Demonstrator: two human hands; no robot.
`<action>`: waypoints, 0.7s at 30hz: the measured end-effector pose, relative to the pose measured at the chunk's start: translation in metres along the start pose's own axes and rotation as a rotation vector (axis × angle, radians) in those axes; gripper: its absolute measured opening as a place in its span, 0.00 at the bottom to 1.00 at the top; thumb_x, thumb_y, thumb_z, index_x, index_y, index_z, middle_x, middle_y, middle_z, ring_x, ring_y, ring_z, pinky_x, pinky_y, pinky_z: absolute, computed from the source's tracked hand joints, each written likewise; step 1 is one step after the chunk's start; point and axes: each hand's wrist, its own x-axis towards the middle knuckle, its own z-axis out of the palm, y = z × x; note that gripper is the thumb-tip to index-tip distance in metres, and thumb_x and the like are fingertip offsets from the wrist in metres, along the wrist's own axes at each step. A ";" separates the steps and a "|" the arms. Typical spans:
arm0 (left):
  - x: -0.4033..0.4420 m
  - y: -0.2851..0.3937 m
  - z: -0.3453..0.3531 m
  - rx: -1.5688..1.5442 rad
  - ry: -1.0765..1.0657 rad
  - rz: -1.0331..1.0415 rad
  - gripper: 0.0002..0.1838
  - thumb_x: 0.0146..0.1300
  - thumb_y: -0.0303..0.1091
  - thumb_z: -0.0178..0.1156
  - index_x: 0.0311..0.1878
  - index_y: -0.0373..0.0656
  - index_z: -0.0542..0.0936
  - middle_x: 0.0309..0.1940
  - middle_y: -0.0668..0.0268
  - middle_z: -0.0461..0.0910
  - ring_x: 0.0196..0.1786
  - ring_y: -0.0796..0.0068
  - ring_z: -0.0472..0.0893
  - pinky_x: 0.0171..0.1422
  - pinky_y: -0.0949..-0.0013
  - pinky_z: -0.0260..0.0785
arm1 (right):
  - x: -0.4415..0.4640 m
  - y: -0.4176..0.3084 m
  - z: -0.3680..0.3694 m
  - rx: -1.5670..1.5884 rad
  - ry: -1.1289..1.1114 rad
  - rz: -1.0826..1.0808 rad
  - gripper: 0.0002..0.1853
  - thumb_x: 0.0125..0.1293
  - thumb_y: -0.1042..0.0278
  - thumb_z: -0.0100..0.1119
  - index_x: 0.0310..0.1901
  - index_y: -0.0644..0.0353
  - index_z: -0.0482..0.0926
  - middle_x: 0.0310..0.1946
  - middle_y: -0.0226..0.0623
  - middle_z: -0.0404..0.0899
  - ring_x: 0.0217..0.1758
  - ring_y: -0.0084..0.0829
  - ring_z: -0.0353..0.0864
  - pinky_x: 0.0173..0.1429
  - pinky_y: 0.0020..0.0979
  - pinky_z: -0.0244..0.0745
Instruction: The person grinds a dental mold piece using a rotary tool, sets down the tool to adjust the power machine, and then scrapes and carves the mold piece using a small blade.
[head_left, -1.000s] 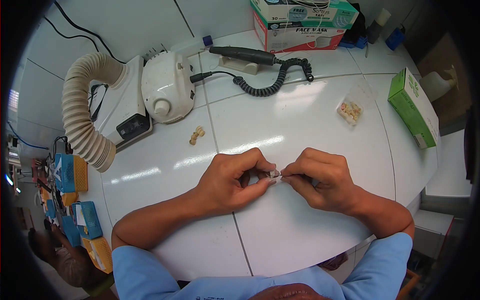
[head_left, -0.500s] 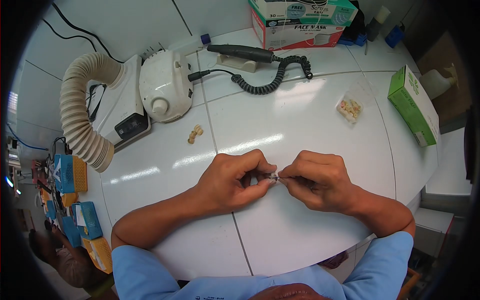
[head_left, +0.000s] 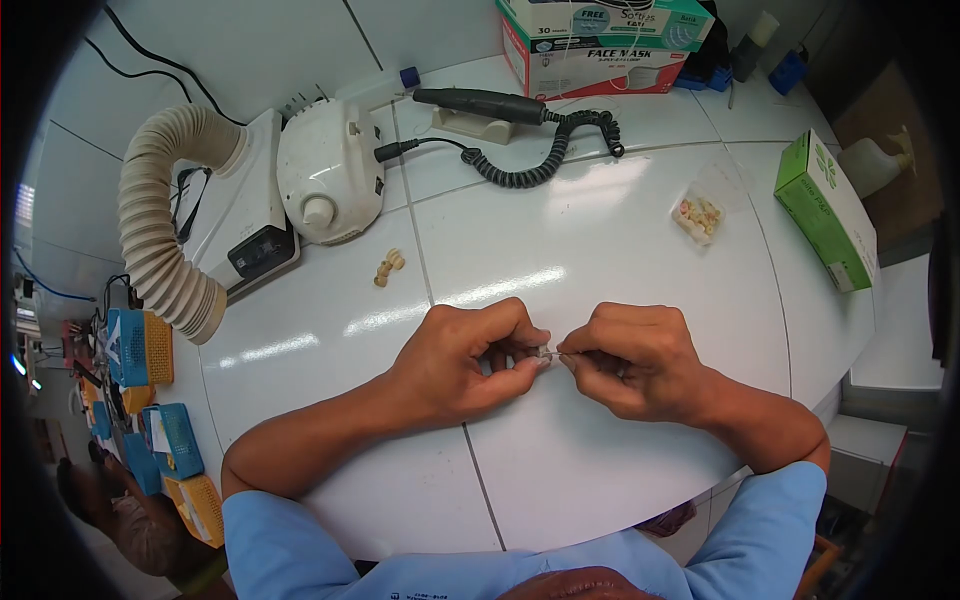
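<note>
My left hand [head_left: 465, 358] is closed in a pinch, its thumb and fingers round a tiny pale piece [head_left: 544, 352] too small to name. Just to the right, my right hand [head_left: 638, 360] pinches a thin, needle-like rod [head_left: 557, 353] that points left at this piece. Both hands are over the white table, with their fingertips a small gap apart. Much of what they hold is hidden by the fingers. Beyond my left hand, a few small beige pieces [head_left: 389, 267] lie on the table.
At the back left stand a white control unit [head_left: 325, 175] and a ribbed hose [head_left: 150, 230]. A black handpiece [head_left: 480, 103] with a coiled cord rests behind. Face mask boxes [head_left: 600, 70], a small plastic bag of pieces [head_left: 698, 217] and a green box [head_left: 825, 210] are farther right.
The gap between my fingertips has widened slightly, and a little more of the thin rod shows. Everything else looks the same.
</note>
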 end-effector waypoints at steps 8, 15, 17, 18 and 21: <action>0.000 0.001 0.000 -0.041 0.012 -0.019 0.08 0.69 0.25 0.71 0.46 0.34 0.82 0.39 0.58 0.93 0.41 0.69 0.93 0.43 0.69 0.87 | 0.001 -0.002 -0.002 0.024 0.024 0.047 0.06 0.62 0.81 0.70 0.40 0.63 0.87 0.26 0.34 0.82 0.21 0.28 0.80 0.26 0.31 0.74; 0.000 -0.005 -0.001 -0.094 -0.003 -0.001 0.08 0.69 0.23 0.70 0.46 0.34 0.81 0.43 0.57 0.93 0.45 0.66 0.95 0.50 0.66 0.90 | 0.001 -0.002 -0.003 0.053 0.016 0.052 0.05 0.63 0.81 0.70 0.40 0.63 0.87 0.26 0.35 0.84 0.20 0.27 0.81 0.25 0.30 0.74; 0.001 -0.002 -0.003 -0.079 -0.051 -0.021 0.08 0.68 0.18 0.69 0.47 0.32 0.80 0.47 0.53 0.93 0.50 0.66 0.95 0.55 0.67 0.90 | 0.001 -0.002 -0.003 0.059 0.019 0.054 0.05 0.63 0.80 0.70 0.40 0.63 0.87 0.27 0.36 0.84 0.20 0.27 0.81 0.25 0.30 0.74; 0.001 -0.003 -0.003 -0.080 -0.050 -0.022 0.08 0.68 0.18 0.69 0.47 0.32 0.80 0.47 0.53 0.93 0.50 0.66 0.95 0.55 0.67 0.90 | 0.001 -0.001 -0.003 0.059 0.018 0.054 0.05 0.63 0.80 0.70 0.40 0.63 0.87 0.27 0.36 0.84 0.20 0.27 0.81 0.25 0.30 0.74; 0.000 -0.006 -0.001 -0.096 -0.017 -0.021 0.08 0.68 0.24 0.70 0.47 0.34 0.82 0.41 0.56 0.93 0.44 0.65 0.95 0.49 0.67 0.89 | 0.001 0.000 -0.003 0.053 0.002 0.046 0.05 0.63 0.80 0.70 0.41 0.63 0.87 0.26 0.36 0.84 0.20 0.27 0.81 0.25 0.30 0.74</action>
